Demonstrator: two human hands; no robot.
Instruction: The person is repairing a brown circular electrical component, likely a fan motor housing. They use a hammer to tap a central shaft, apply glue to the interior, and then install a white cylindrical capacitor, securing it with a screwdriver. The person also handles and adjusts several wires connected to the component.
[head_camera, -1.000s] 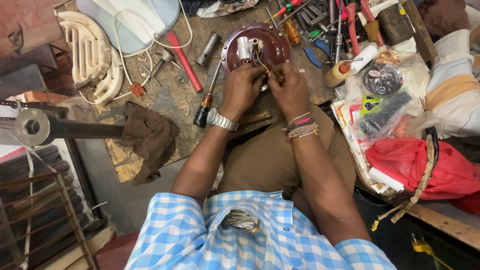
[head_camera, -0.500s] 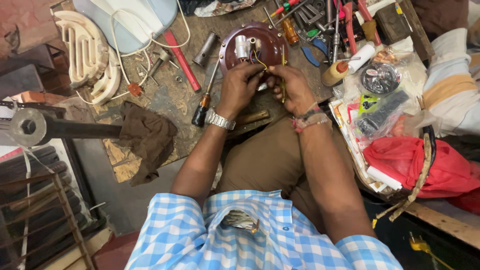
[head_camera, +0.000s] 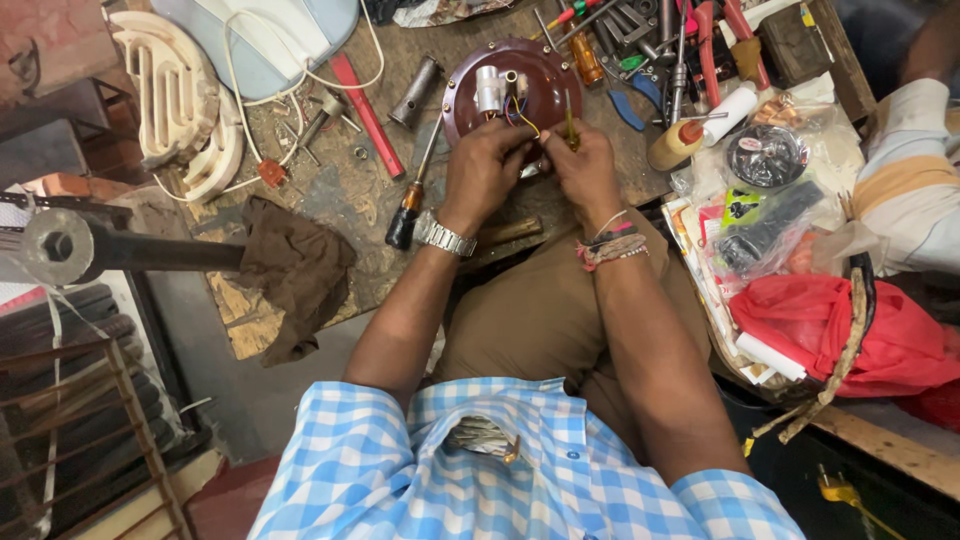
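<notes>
The worn wooden workbench (head_camera: 330, 200) spreads out ahead of both hands, crowded with tools. Far out to the left of the left hand lies a cream ribbed housing (head_camera: 175, 90), and nearer on that side a brown rag (head_camera: 295, 270) hangs off the bench edge. To the right of the right hand sits a red bag (head_camera: 850, 330). Directly beyond the knuckles rests the round maroon motor plate (head_camera: 515, 85), with a white block and coloured wires on its face. A screwdriver (head_camera: 412, 195) lies just left of the left wrist.

The left hand (head_camera: 485, 170) is curled, its fingers pinching the wires at the plate's near edge. The right hand (head_camera: 580, 165) is closed around a thin yellow-green tool (head_camera: 568, 120) that points up over the plate.

The wires look thin; a hard tug could likely pull one loose from the white block. The tool tip could also slip and nick the insulation, since both hands crowd one small spot.
</notes>
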